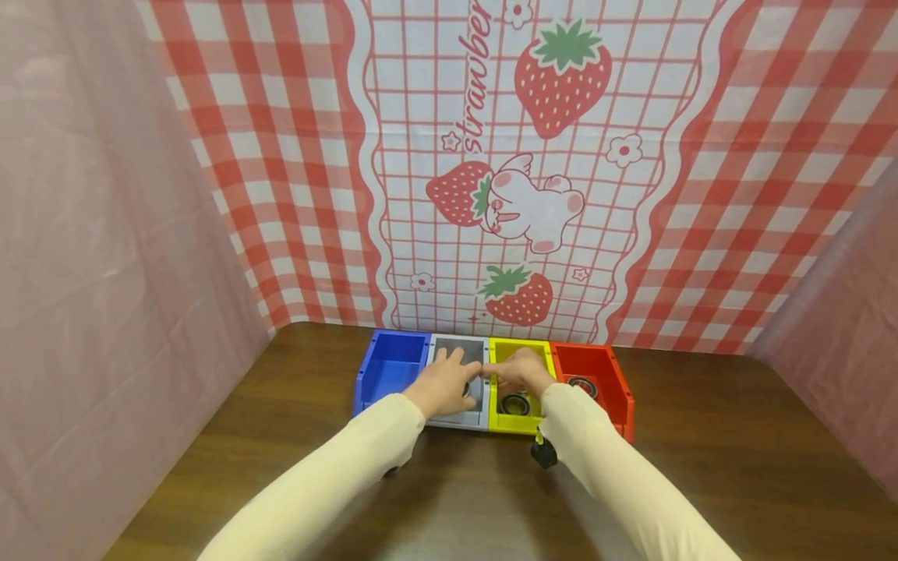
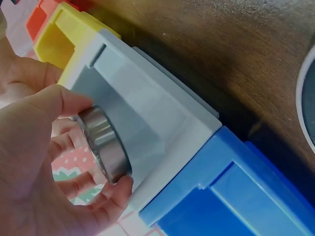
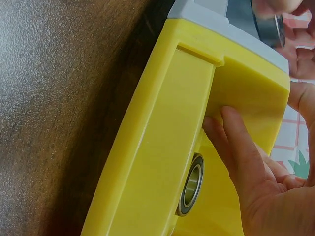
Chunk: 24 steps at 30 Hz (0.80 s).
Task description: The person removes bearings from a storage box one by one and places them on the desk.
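Observation:
My left hand (image 1: 443,383) pinches a round metal bearing (image 2: 106,142) by its rim, thumb on one side and fingers on the other, over the grey bin (image 1: 459,421). The bearing is tilted on edge in the left wrist view. My right hand (image 1: 521,371) reaches into the yellow bin (image 1: 512,425). Two of its fingers (image 3: 236,130) extend inside, close to the wall, and another finger points across the divider toward the grey bin. Beside them in the yellow bin is a dark-edged bearing (image 3: 191,184).
A blue bin (image 1: 394,374) stands left of the grey one. The red bin (image 1: 617,389), on the right, contains a bearing (image 1: 582,387). All stand in a row on the brown wooden table (image 1: 701,436), before a strawberry-patterned cloth (image 1: 519,179).

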### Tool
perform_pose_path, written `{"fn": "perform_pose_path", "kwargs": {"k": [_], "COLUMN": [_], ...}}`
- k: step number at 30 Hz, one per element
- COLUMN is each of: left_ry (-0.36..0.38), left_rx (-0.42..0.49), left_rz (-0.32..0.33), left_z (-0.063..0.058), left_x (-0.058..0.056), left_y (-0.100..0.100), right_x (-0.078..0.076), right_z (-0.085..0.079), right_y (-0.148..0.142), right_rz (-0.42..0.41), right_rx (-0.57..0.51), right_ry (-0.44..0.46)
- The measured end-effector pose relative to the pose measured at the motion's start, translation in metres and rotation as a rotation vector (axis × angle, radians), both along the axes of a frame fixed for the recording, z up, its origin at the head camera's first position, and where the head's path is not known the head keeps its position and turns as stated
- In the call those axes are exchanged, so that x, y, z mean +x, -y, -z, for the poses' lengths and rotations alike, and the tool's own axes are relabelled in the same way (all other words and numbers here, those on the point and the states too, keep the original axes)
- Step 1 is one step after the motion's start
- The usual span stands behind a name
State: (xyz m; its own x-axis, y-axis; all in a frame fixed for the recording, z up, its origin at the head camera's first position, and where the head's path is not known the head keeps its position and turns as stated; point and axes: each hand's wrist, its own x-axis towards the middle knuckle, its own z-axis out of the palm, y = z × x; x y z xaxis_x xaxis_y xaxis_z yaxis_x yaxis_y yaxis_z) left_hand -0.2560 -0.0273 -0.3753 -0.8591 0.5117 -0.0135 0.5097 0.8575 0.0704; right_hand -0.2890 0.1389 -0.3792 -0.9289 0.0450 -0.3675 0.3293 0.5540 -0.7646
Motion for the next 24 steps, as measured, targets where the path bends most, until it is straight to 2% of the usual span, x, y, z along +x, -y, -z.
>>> {"fn": "perform_pose_path", "kwargs": {"k": [12,18,24], "left_ry": [-0.053,-0.021,-0.057], "left_rx": [-0.024,-0.039,-0.034], "left_rz": [0.118,0.135,0.151], "left_z": [-0.011,-0.015,-0.013], "left_x": [0.026,0.041,0.057], "left_y": [0.015,0.023,0.04], "right_x": [0.0,0.001,0.001], "right_z": [-0.001,-0.002,0.0], "right_y": [-0.002,-0.005,-0.001], "right_rz": [-0.015,-0.015,-0.021], "right_rx": [0.005,-0.013,-0.033], "right_ry": [0.01,0.005,0.007]}}
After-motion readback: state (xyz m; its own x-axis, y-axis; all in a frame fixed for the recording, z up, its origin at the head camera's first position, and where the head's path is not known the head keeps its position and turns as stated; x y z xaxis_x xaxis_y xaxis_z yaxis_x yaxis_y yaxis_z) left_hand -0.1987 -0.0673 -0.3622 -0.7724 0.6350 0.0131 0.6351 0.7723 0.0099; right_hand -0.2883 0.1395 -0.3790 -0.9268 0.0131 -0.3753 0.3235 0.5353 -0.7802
